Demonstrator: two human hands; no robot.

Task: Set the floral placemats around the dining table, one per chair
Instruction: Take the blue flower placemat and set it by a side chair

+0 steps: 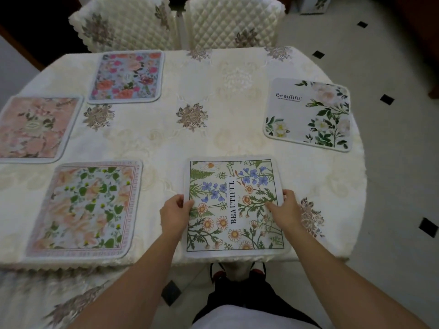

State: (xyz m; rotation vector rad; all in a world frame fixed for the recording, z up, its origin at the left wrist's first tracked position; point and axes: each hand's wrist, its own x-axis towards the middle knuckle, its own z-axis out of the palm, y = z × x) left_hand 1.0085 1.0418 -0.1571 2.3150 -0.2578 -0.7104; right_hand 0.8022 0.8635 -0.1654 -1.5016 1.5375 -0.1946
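While you hold the daisy placemat point(235, 205) by its two sides, it lies flat on the cloth at the near edge of the table point(332, 186), its near border right along the scalloped hem. Your left hand point(174, 213) pinches the left border, thumb on top; your right hand point(286, 210) pinches the right border the same way. The mat is a thin, soft-looking rectangle with rounded corners, white-bordered, printed with blue flowers, orange daisies and ferns, and the word BEAUTIFUL runs lengthwise down its middle.

Just to its left, apart by a strip of cloth, sits the peach-and-green placemat point(88, 210), also at the near edge. Beyond that, the pale pink placemat point(35, 129) lies at the left rim, and the blue rose placemat point(127, 77) lies before the left chair point(123, 24). The white leafy placemat point(308, 115) sits at the right rim, well apart from yours.

The tablecloth is cream damask with raised embroidered flowers point(192, 116). Bare cloth spreads across the centre and before the right chair point(234, 22); both chairs wear quilted covers. To the right, pale floor tile point(387, 162) with small black diamonds borders the table.
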